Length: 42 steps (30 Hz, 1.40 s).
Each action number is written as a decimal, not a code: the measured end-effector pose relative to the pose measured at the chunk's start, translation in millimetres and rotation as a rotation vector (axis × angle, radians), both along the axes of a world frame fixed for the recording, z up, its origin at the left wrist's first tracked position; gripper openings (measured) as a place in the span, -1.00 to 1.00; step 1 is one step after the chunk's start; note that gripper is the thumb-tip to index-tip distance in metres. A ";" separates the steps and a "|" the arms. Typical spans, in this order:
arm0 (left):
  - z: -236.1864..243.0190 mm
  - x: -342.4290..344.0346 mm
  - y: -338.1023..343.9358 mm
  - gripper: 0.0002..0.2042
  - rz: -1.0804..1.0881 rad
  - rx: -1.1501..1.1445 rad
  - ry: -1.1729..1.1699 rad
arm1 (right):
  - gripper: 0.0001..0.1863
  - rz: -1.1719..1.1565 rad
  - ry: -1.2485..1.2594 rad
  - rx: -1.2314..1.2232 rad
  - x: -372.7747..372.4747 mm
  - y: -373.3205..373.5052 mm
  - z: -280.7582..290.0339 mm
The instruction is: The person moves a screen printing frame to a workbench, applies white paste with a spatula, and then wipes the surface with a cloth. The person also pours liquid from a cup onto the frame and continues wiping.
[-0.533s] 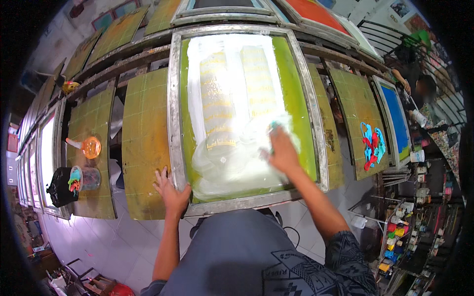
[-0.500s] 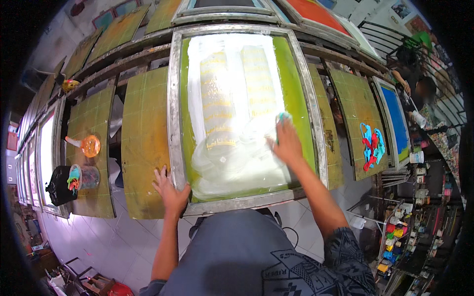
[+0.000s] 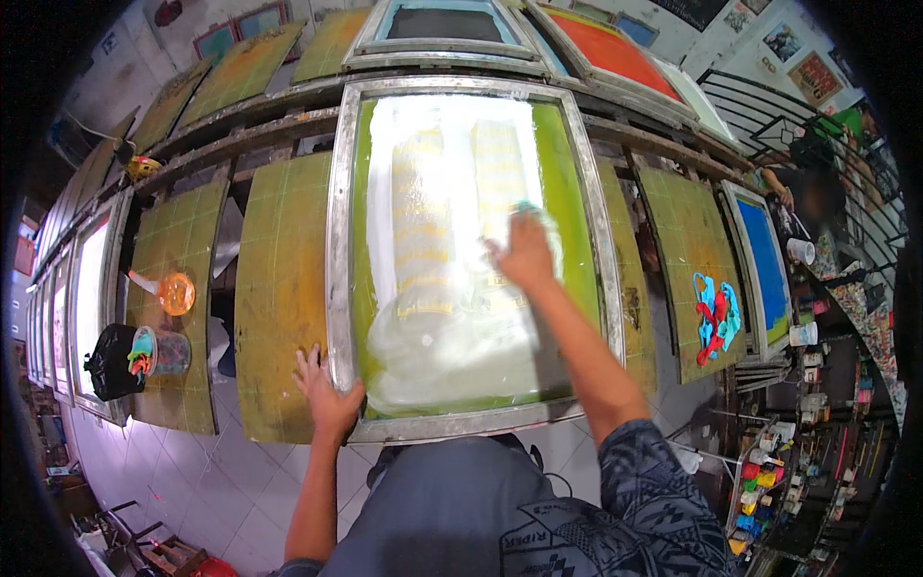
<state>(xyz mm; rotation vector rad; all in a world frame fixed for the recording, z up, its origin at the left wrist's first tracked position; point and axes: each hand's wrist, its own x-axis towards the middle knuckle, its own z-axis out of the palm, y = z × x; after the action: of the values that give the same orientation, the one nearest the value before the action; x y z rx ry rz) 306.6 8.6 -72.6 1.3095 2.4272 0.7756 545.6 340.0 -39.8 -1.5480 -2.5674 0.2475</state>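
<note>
A large metal-edged printing screen (image 3: 481, 420) lies in front of me, its mesh green along the sides. White wet smears (image 3: 409, 173) cover most of the middle, with rows of faint yellow lettering showing through. My right hand (image 3: 528, 252) presses on the right half of the mesh, closed over a teal cloth (image 3: 525, 207) that peeks out beyond the fingertips. By the screen's near left corner, my left hand (image 3: 329, 394) has its fingers spread over a greenish-brown board (image 3: 279, 288), the thumb against the frame.
An orange bowl (image 3: 176, 294), a clear tub (image 3: 170, 351) with rags and a black bag (image 3: 112, 362) are on the left. Coloured rags (image 3: 716, 317) lie on the right board, near a blue screen (image 3: 760, 250). Another person (image 3: 812, 183) is at the far right.
My right hand and the cloth have slid away from me and slightly left over the mesh, thinning the white there. The left hand stays at the corner. The view has tilted upward a little.
</note>
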 end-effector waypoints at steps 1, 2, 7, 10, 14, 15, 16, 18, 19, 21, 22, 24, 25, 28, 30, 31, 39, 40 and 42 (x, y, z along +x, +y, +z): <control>0.2 0.1 -0.3 -0.29 -0.006 -0.008 0.005 | -0.14 0.080 0.042 0.038 -12.5 -18.1 -14.2; 1.0 0.9 -1.8 -0.29 0.004 -0.021 0.002 | -0.13 0.288 0.071 0.133 -15.4 -39.6 -27.1; 1.6 3.8 -13.1 -0.29 0.053 -0.037 -0.001 | -0.12 0.322 0.015 0.001 58.9 -14.5 -15.1; -1.4 0.3 0.6 -0.31 0.026 0.001 -0.018 | -0.11 0.096 0.104 0.122 23.5 47.7 1.2; -9.7 -3.3 -1.2 -0.31 0.030 -0.027 -0.007 | -0.09 0.427 0.086 0.043 -31.6 -15.9 -34.6; -4.9 -0.6 -3.9 -0.31 0.043 -0.038 -0.015 | -0.09 0.499 0.087 0.015 -20.2 -28.9 -33.4; -0.2 1.6 -6.4 -0.32 0.058 -0.048 -0.022 | -0.08 0.571 0.089 -0.014 -0.6 -35.4 -26.4; 7.2 5.6 -6.2 -0.32 0.074 -0.029 -0.023 | -0.08 0.527 0.025 -0.070 36.1 -9.9 -16.9; 9.5 5.7 -3.5 -0.32 0.075 -0.020 -0.023 | -0.07 0.417 0.013 0.024 43.0 19.0 -17.7; 11.7 4.8 1.2 -0.32 0.040 -0.041 -0.018 | -0.08 0.211 0.049 0.136 23.2 64.4 -11.0; 13.4 4.8 2.3 -0.32 0.032 -0.055 -0.011 | -0.09 0.140 0.086 0.129 -2.0 70.1 -1.7; 13.6 5.5 3.7 -0.32 0.024 -0.057 -0.010 | -0.08 0.202 0.026 -0.141 -53.6 50.1 12.3; 13.3 4.0 2.7 -0.33 0.027 -0.059 -0.011 | -0.08 0.372 0.038 -0.062 -69.8 24.7 2.6; 15.6 3.7 -4.2 -0.34 0.060 -0.045 -0.020 | -0.06 0.815 0.106 0.005 -49.7 -68.4 -8.4; 16.4 3.1 -8.7 -0.35 0.080 -0.041 -0.024 | -0.10 1.003 0.086 -0.104 -10.2 -70.2 -7.0; 16.1 2.5 -11.5 -0.36 0.090 -0.038 -0.026 | -0.11 0.980 0.020 -0.192 -3.3 -53.4 0.6; 21.3 1.7 -15.6 -0.35 0.086 -0.080 -0.007 | -0.26 0.778 0.062 0.016 -106.0 13.8 -3.7; 21.4 0.3 -17.5 -0.35 0.095 -0.085 -0.007 | -0.25 0.905 -0.017 -0.075 -111.4 -16.1 -6.5; 18.1 -1.4 -21.4 -0.35 0.104 -0.100 -0.013 | -0.08 1.133 0.073 -0.146 -92.3 -94.5 -7.6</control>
<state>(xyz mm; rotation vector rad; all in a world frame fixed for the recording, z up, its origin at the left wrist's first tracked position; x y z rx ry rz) 305.2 -12.8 -54.4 1.1461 2.5055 0.6760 453.3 245.5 -47.3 0.0719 -3.0769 0.5669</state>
